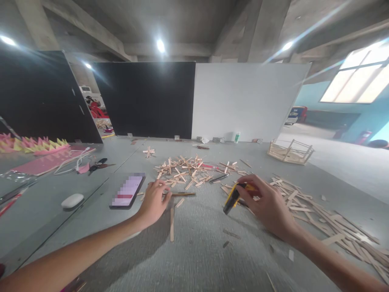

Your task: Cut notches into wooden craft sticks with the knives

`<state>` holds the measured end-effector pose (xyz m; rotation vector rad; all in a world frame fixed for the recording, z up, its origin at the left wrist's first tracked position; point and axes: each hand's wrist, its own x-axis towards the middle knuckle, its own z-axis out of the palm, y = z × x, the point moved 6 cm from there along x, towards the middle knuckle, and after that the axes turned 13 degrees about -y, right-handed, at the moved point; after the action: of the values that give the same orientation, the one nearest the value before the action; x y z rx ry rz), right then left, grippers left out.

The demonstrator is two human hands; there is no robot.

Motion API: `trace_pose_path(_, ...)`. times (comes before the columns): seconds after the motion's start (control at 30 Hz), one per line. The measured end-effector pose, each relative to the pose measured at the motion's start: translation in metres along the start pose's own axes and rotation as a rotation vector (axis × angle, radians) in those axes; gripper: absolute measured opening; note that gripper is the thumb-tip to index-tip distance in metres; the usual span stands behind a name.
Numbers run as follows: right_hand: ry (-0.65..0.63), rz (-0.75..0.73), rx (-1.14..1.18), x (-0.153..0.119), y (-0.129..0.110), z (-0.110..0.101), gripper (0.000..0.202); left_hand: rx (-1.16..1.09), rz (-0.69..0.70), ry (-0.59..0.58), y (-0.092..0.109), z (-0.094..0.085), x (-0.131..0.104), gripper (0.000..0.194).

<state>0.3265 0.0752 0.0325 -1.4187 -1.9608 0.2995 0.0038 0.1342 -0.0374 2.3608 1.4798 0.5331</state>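
My right hand [269,205] is wrapped round a yellow-and-black utility knife [232,198], its dark end angled down toward the grey table [200,247]. My left hand [154,200] is low over the table, thumb and forefinger closed at the near end of a slim brown-and-black pen-like stick [184,194]. Below that stick lie a short piece of wood [180,202] and a flat wooden craft stick [172,225]. Beyond both hands spreads a pile of craft sticks [182,168], many joined as crosses. A dark pen [219,178] rests at its right edge.
A phone [127,190] and a white case [72,200] lie at left, with scissors [99,164] behind. Loose wooden strips [328,223] cover the right side, near a small stick frame [290,153]. Black [148,99] and white panels [246,101] stand along the back; a small bottle [237,137] is there.
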Motion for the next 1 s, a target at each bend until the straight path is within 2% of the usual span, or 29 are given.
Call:
trace_pose_path(0.1,-0.021,0.013,0.025,0.001,0.0,0.0,0.019,-0.038,0.085,-0.17,0.018,-0.004,-0.008,0.019)
trace_pose_path(0.2,-0.078,0.033,0.077,0.001,0.003,0.005,0.027,-0.053,0.128,-0.348,0.029,-0.004,-0.019,0.023)
trace_pose_path(0.27,-0.107,0.043,0.119,0.001,0.005,0.009,0.033,-0.047,0.116,-0.422,0.03,-0.001,-0.026,0.03)
trace_pose_path(0.37,-0.185,0.033,0.171,0.003,0.007,0.015,0.028,-0.053,0.111,-0.488,0.032,0.007,-0.03,0.031)
trace_pose_path(0.43,-0.261,0.017,0.178,0.002,0.007,0.02,0.026,-0.071,0.132,-0.516,0.035,0.013,-0.031,0.028)
trace_pose_path(0.6,-0.359,0.021,0.08,-0.005,0.015,0.029,0.021,-0.1,0.244,-0.568,0.051,0.024,-0.034,0.047)
trace_pose_path(0.77,-0.507,-0.016,0.038,-0.009,0.018,0.037,0.018,-0.124,0.368,-0.614,0.067,0.028,-0.036,0.055)
trace_pose_path(0.83,-0.538,0.013,0.074,-0.009,0.021,0.039,0.018,-0.141,0.369,-0.575,0.069,0.028,-0.035,0.047)
trace_pose_path(0.93,-0.55,0.097,0.211,-0.01,0.026,0.045,0.027,-0.152,0.323,-0.497,0.068,0.029,-0.034,0.016)
trace_pose_path(0.97,-0.557,0.129,0.273,-0.011,0.027,0.048,0.032,-0.15,0.306,-0.48,0.067,0.03,-0.034,0.015)
trace_pose_path(1.0,-0.565,0.16,0.338,-0.012,0.028,0.053,0.036,-0.147,0.29,-0.467,0.067,0.032,-0.035,0.022)
